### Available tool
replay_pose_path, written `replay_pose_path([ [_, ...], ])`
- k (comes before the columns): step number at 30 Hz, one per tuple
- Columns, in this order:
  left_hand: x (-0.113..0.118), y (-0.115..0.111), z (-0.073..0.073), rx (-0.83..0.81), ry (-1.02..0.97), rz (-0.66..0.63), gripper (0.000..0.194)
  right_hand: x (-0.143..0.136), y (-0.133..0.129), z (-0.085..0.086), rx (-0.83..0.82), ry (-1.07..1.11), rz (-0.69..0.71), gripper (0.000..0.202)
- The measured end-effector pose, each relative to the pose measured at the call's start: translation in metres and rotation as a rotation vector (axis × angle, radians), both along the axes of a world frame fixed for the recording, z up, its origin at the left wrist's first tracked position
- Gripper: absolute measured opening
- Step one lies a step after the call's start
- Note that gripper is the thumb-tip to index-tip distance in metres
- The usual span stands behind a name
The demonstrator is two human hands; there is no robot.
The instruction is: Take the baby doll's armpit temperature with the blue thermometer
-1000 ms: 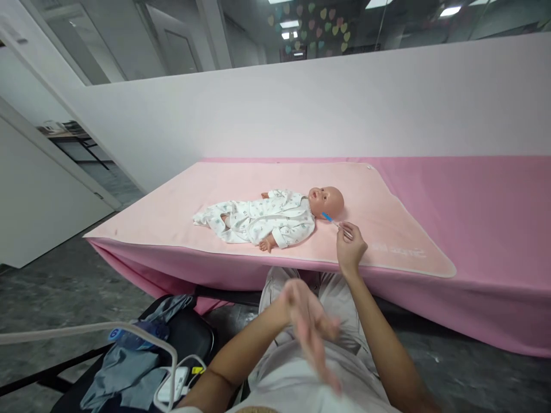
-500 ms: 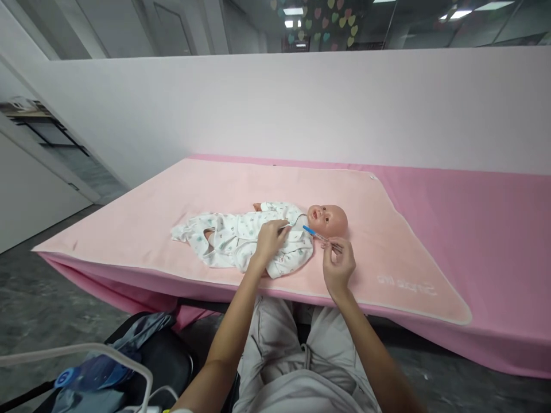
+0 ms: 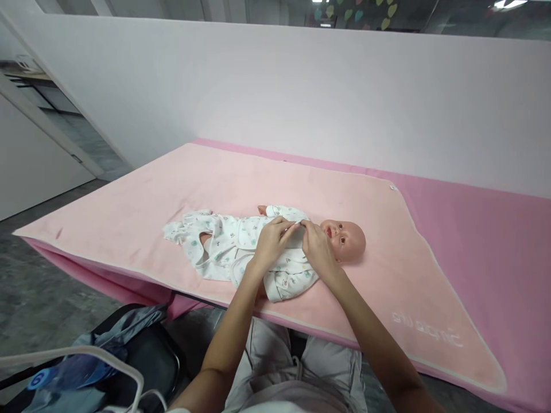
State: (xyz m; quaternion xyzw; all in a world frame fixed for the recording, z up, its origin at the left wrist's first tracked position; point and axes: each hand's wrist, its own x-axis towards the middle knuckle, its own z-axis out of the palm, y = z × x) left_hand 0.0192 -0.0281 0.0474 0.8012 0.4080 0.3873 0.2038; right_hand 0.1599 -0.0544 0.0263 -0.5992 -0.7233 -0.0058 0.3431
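On a pink mat lies a baby doll [image 3: 349, 241] on its back, its head to the right. It wears a white printed outfit [image 3: 224, 235], open in places at the legs. My left hand [image 3: 272, 240] is over the chest, thumb and fingers pinched together at the front of the outfit near the neck. Close beside it, my right hand [image 3: 316, 244] is also closed, its fingertips near the neckline below the doll's chin. What lies between the fingertips of either hand is too small to make out.
The pale pink mat [image 3: 408, 269] covers a darker pink cloth [image 3: 482, 258]. A white wall [image 3: 301, 97] rises behind. At the lower left, a black chair [image 3: 150, 358] holds clothing and a blue-capped bottle [image 3: 71, 371], with a pale curved tube [image 3: 103, 353] in front.
My right hand has moved left from beside the doll's head to its neckline, near my left hand. The blue stick-like item it held no longer shows. The view has shifted.
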Motion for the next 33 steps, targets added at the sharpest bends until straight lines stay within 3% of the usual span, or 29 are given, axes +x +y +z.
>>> replay_pose_path([
  [5,0.002,-0.007,-0.006,0.010,0.046,-0.038,0.033,-0.006,0.007,0.005,-0.032,-0.052,-0.124,0.029],
  [10,-0.004,-0.016,-0.011,0.081,0.339,-0.037,0.032,-0.011,0.011,-0.001,-0.183,-0.249,-0.105,0.035],
  [14,-0.020,-0.009,0.011,0.086,0.396,-0.141,0.030,-0.014,0.011,-0.014,-0.162,-0.291,-0.084,0.023],
  [18,-0.019,0.036,0.033,0.115,0.274,0.043,0.036,-0.013,0.012,-0.025,-0.111,-0.266,-0.105,0.031],
  [20,-0.008,0.068,0.027,0.119,0.251,0.105,0.040,-0.013,0.012,-0.026,-0.110,-0.238,-0.093,0.035],
  [22,0.004,0.097,0.011,0.102,0.281,0.119,0.039,-0.013,0.011,-0.026,-0.116,-0.219,-0.085,0.038],
  [24,0.013,0.115,-0.011,0.011,0.436,0.103,0.037,-0.013,0.010,-0.025,-0.138,-0.221,-0.079,0.038],
  [28,0.018,0.118,-0.037,-0.121,0.607,0.129,0.044,-0.013,0.012,-0.021,-0.206,-0.269,-0.073,0.034],
  [33,0.016,0.110,-0.035,-0.087,0.664,0.171,0.050,-0.016,0.017,-0.012,-0.246,-0.311,-0.078,0.030],
])
